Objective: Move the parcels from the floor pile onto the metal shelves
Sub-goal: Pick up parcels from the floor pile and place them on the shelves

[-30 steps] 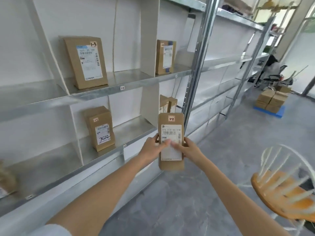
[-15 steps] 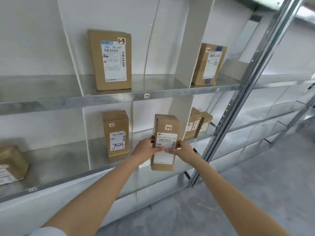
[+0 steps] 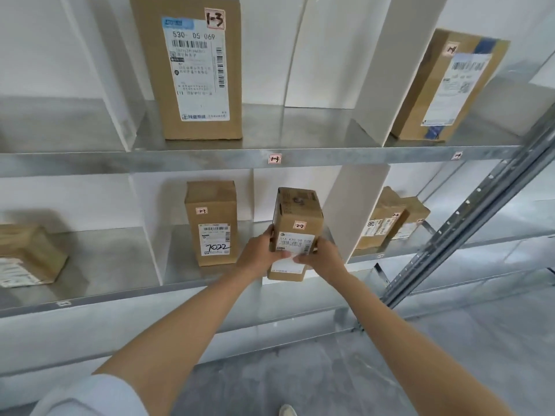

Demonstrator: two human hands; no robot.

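Observation:
I hold an upright brown cardboard parcel (image 3: 295, 217) with a white label and a small "2-2" tag. My left hand (image 3: 259, 256) grips its left side and my right hand (image 3: 322, 259) its right side. The parcel's base is at the front edge of the lower metal shelf (image 3: 114, 291), in the bay between two white dividers, to the right of a parcel (image 3: 212, 222) marked "7022". Whether it rests on the shelf I cannot tell. The floor pile is out of view.
The upper metal shelf (image 3: 330, 156) carries a large parcel (image 3: 195, 67) tagged "1-3" and a tilted parcel (image 3: 450, 85) at right. Other parcels sit at the lower left (image 3: 27, 255) and lower right (image 3: 387, 220). A slanted steel upright (image 3: 468, 223) crosses the right side. Grey floor lies below.
The view has swung left and closed in on the shelves. Both hands have carried the parcel forward to the lower shelf's bay beside the "7022" parcel.

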